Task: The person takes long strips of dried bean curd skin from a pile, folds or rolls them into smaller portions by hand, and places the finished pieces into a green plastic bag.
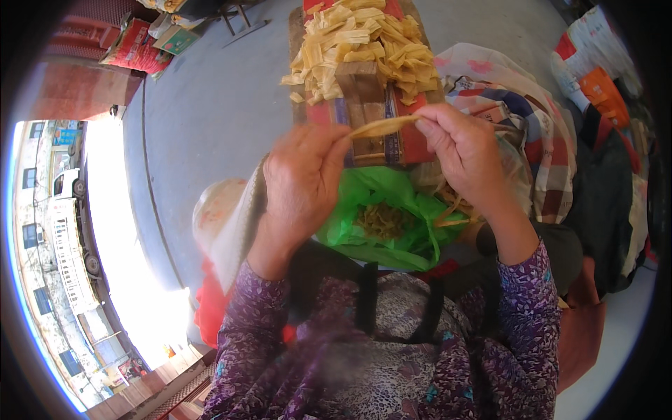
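A flat, dried yellowish strip (pixel 384 127), perhaps of plant matter, is stretched between my two hands. My left hand (pixel 304 176) pinches its left end between thumb and fingers, and my right hand (pixel 462 149) pinches the right end. Just beyond the strip, a wooden block fixture (pixel 362 86) stands on a long board covered partly in red. Behind it lies a heap of short yellow strips (pixel 352 39). Below my hands sits a green plastic bag (pixel 362 189), its mouth spread, with small brownish pieces (pixel 386 219) inside.
Longer strips (pixel 457 202) lie right of the bag, beside a patterned cloth bundle (pixel 546 152). Bags and an orange item (pixel 604 94) stand at far right. A red sack (pixel 137 47) and a box (pixel 176 39) are at upper left. A truck (pixel 71 247) is outside the bright doorway.
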A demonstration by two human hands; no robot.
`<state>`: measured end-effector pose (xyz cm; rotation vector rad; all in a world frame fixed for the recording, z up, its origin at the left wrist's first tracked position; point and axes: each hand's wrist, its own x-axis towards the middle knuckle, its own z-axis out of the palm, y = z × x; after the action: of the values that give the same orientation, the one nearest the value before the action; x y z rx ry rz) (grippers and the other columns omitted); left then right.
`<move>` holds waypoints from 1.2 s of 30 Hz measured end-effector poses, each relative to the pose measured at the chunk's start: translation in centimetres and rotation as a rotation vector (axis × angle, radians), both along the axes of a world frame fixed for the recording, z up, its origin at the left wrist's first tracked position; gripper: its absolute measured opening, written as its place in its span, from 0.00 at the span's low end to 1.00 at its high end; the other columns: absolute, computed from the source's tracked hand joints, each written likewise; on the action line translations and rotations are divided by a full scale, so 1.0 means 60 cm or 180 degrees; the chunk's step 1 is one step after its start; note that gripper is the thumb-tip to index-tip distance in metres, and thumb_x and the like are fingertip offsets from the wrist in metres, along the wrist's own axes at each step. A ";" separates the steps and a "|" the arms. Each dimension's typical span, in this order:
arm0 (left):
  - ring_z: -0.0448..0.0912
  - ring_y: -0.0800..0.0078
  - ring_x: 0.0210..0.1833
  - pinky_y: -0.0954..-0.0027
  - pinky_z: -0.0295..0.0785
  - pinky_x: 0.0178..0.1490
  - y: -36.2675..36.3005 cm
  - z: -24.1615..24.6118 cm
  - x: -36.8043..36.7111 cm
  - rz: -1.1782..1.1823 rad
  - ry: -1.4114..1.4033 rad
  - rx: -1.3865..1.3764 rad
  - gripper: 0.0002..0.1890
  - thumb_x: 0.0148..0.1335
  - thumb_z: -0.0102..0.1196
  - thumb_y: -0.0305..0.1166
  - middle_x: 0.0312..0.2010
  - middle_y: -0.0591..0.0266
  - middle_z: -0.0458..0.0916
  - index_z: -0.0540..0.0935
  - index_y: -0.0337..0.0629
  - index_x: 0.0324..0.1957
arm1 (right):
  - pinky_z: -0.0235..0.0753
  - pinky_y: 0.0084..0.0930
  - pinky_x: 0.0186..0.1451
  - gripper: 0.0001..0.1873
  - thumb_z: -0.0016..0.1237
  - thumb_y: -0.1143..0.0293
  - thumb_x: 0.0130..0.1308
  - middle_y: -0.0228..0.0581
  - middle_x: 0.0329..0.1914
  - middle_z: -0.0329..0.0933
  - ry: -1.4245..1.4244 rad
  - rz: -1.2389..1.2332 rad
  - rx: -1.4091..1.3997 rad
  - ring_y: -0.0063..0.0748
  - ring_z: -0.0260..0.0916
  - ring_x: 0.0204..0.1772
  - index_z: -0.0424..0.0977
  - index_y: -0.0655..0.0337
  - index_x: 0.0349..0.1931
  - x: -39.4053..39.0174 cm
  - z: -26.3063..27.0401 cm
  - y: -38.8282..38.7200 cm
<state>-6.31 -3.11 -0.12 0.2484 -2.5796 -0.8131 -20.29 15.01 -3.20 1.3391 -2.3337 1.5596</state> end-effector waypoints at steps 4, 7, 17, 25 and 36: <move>0.81 0.58 0.36 0.65 0.74 0.42 -0.029 -0.020 -0.046 0.0126 0.0163 -0.0208 0.06 0.67 0.56 0.25 0.33 0.52 0.83 0.82 0.34 0.42 | 0.72 0.43 0.30 0.06 0.53 0.66 0.69 0.50 0.26 0.76 0.0175 -0.0148 0.0196 0.54 0.76 0.29 0.75 0.58 0.36 -0.042 -0.029 -0.029; 0.80 0.57 0.36 0.65 0.74 0.43 -0.019 -0.030 -0.019 0.0113 -0.0008 -0.0067 0.07 0.67 0.56 0.26 0.33 0.51 0.83 0.83 0.34 0.43 | 0.71 0.40 0.28 0.09 0.53 0.64 0.69 0.49 0.25 0.76 0.0305 -0.0008 0.0439 0.52 0.75 0.26 0.76 0.59 0.35 -0.036 -0.051 -0.007; 0.79 0.51 0.42 0.60 0.75 0.45 0.058 -0.007 0.089 -0.0249 -0.0002 -0.0400 0.14 0.61 0.63 0.30 0.47 0.50 0.81 0.84 0.35 0.48 | 0.69 0.39 0.27 0.10 0.54 0.64 0.68 0.47 0.22 0.74 -0.0733 0.1021 0.0639 0.50 0.73 0.24 0.76 0.61 0.31 0.059 -0.054 0.099; 0.77 0.63 0.21 0.60 0.73 0.30 0.104 -0.035 0.123 -0.0798 -0.1409 0.1858 0.09 0.70 0.53 0.28 0.22 0.61 0.81 0.83 0.33 0.35 | 0.72 0.41 0.28 0.10 0.57 0.62 0.63 0.44 0.23 0.75 0.0158 0.1236 0.0871 0.51 0.75 0.26 0.75 0.58 0.32 0.096 -0.046 0.098; 0.84 0.65 0.27 0.61 0.77 0.35 0.058 0.115 0.176 -0.3385 0.1624 0.5015 0.13 0.71 0.52 0.34 0.23 0.57 0.82 0.83 0.37 0.32 | 0.73 0.31 0.26 0.18 0.61 0.62 0.62 0.37 0.25 0.76 0.0113 0.1369 -0.0366 0.40 0.76 0.24 0.78 0.63 0.47 0.142 0.118 0.074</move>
<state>4.25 0.35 6.80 -0.8463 -0.9132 -2.6069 -11.74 19.46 3.86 1.9124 -1.9883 1.7165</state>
